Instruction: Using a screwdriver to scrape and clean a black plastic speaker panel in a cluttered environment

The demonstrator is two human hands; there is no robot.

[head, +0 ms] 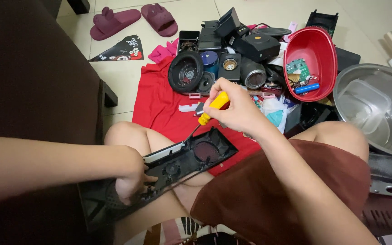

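the lower end of the black plastic panel (182,161) is disappearing under the left hand (130,179) and into shadow, so its full outline is hard to make out, and the left fingertips are curling out of sight over its edge. the tip of the screwdriver (207,113) is too small to read where it is meeting the panel beside a pale strip. the steel bowl (377,106) is being cut off by the right edge.

the panel is lying across the person's lap, its long axis running from lower left up to the right, with a round recess near its upper end. the screwdriver is slanting the other way, yellow handle up to the right, shaft pointing down and left onto the panel.

the right hand (237,109) is closing its fingers around the yellow handle, which is poking out between thumb and forefinger. the left hand is clamping the panel's lower end, fingers on top.

beyond, a red tub (325,56) and black speaker parts (186,71) are sitting on a red cloth (155,104).
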